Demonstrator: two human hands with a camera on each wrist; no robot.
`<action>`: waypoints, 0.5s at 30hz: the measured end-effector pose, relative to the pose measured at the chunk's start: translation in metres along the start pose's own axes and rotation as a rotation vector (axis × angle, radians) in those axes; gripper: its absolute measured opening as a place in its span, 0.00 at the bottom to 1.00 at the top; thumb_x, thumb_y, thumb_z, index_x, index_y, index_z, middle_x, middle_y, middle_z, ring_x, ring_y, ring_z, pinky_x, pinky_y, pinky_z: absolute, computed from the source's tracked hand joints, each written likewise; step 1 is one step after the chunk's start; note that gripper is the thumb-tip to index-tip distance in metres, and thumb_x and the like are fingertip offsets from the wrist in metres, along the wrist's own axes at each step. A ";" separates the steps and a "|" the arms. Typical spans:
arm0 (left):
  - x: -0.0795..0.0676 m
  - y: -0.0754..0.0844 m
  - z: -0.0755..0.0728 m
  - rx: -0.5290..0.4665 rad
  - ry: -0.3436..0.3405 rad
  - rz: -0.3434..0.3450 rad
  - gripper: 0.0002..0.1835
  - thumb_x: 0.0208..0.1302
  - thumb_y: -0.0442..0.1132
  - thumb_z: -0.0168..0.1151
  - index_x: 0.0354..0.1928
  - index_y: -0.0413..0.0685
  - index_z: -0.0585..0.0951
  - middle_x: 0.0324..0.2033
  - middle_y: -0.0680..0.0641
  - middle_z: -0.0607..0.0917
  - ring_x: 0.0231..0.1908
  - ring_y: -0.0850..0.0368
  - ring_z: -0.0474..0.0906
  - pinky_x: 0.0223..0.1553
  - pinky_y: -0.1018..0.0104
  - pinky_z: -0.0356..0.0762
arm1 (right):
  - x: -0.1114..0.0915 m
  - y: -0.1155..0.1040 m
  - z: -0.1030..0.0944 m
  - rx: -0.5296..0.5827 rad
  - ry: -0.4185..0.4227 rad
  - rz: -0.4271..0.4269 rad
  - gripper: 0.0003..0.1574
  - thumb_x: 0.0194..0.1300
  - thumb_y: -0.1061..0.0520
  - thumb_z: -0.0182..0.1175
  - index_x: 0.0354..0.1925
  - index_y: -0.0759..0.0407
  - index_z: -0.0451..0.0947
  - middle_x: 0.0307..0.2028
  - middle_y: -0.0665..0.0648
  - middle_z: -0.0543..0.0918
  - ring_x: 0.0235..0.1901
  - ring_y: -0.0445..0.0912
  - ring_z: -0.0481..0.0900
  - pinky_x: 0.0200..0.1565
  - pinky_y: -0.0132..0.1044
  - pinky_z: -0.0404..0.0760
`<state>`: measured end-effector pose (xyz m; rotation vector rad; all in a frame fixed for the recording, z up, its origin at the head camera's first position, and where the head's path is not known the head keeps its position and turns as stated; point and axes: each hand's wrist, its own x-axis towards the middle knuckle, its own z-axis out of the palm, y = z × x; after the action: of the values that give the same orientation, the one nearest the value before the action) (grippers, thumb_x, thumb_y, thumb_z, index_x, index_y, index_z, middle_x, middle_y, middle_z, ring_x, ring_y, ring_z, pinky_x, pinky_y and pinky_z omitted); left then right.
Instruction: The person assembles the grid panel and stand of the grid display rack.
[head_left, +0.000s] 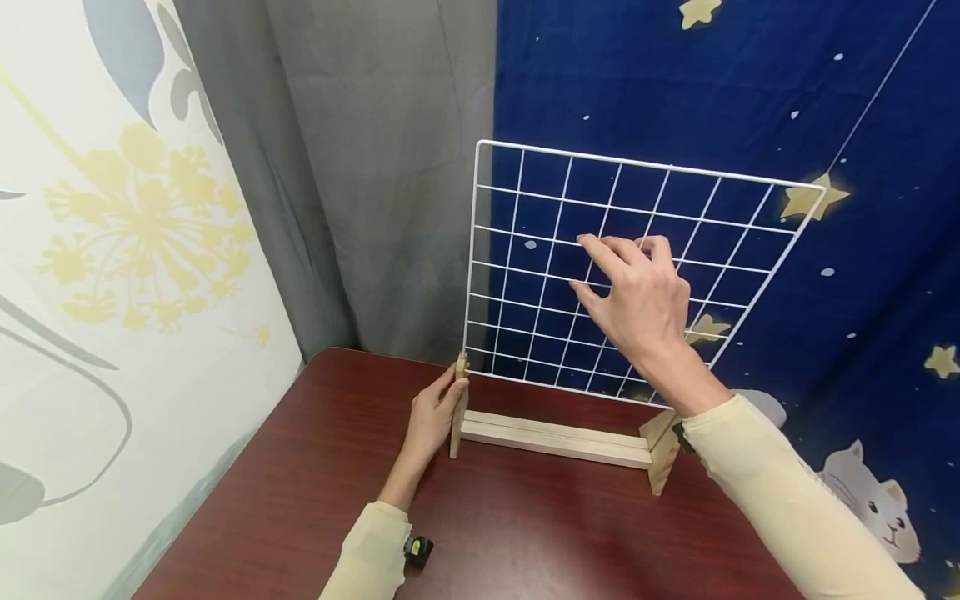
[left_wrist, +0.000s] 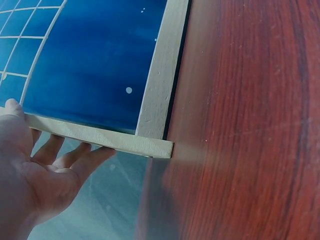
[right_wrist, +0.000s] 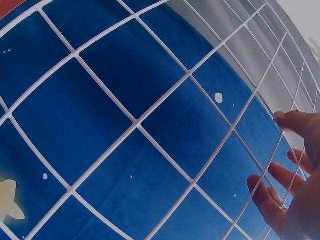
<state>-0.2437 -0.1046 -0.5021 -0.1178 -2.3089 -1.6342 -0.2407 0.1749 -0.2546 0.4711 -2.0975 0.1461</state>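
Observation:
A white wire grid panel (head_left: 570, 200) stands tilted above a pale wooden stand (head_left: 555, 437) on the table. My left hand (head_left: 435, 415) grips the stand's left upright (head_left: 456, 421) near its top, by the panel's lower left corner. In the left wrist view, my left thumb lies over the wooden upright (left_wrist: 100, 132) and the fingers reach beneath it. My right hand (head_left: 643, 296) holds the grid around its middle, thumb and fingers bent at the wires. Wires cross my right fingers (right_wrist: 265, 197) in the right wrist view; their exact contact is partly hidden.
The dark red table (head_left: 300, 500) reaches back to a grey curtain (head_left: 390, 183) and a blue star-patterned curtain (head_left: 885, 275). A patterned white curtain (head_left: 90, 350) hangs at the left. The stand's right upright (head_left: 662, 454) is partly hidden behind my right forearm.

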 end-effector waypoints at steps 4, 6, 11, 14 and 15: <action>0.000 -0.002 0.001 0.006 -0.004 0.008 0.28 0.75 0.57 0.63 0.73 0.60 0.78 0.64 0.41 0.85 0.62 0.42 0.84 0.66 0.41 0.79 | -0.007 0.000 0.004 0.016 0.024 0.013 0.37 0.57 0.44 0.80 0.64 0.43 0.83 0.55 0.57 0.90 0.50 0.62 0.80 0.20 0.54 0.82; -0.001 -0.003 0.001 0.007 -0.012 0.003 0.28 0.75 0.57 0.63 0.72 0.60 0.78 0.64 0.41 0.85 0.62 0.42 0.85 0.66 0.41 0.79 | -0.012 -0.001 0.006 0.023 0.032 0.018 0.38 0.55 0.44 0.81 0.64 0.44 0.83 0.54 0.57 0.90 0.49 0.62 0.80 0.19 0.54 0.81; -0.002 -0.005 0.001 0.010 -0.019 -0.001 0.28 0.75 0.56 0.63 0.73 0.59 0.78 0.64 0.41 0.85 0.62 0.42 0.85 0.66 0.41 0.80 | -0.019 -0.005 0.012 0.025 0.037 0.009 0.36 0.56 0.45 0.80 0.63 0.44 0.83 0.52 0.56 0.89 0.49 0.61 0.79 0.19 0.53 0.81; -0.002 -0.005 0.000 0.005 -0.020 0.002 0.28 0.76 0.56 0.62 0.73 0.59 0.78 0.65 0.41 0.84 0.62 0.41 0.84 0.66 0.41 0.80 | -0.019 -0.009 0.016 0.023 0.033 0.001 0.35 0.57 0.46 0.80 0.63 0.44 0.83 0.52 0.56 0.89 0.51 0.61 0.79 0.19 0.52 0.82; -0.002 -0.006 0.000 0.004 -0.021 0.002 0.28 0.76 0.56 0.62 0.73 0.58 0.77 0.65 0.41 0.84 0.62 0.41 0.84 0.65 0.41 0.80 | -0.019 -0.010 0.017 0.022 0.034 -0.001 0.35 0.57 0.46 0.80 0.63 0.44 0.83 0.52 0.56 0.89 0.51 0.60 0.79 0.19 0.52 0.82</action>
<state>-0.2436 -0.1064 -0.5078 -0.1376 -2.3268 -1.6344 -0.2406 0.1663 -0.2806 0.4796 -2.0645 0.1761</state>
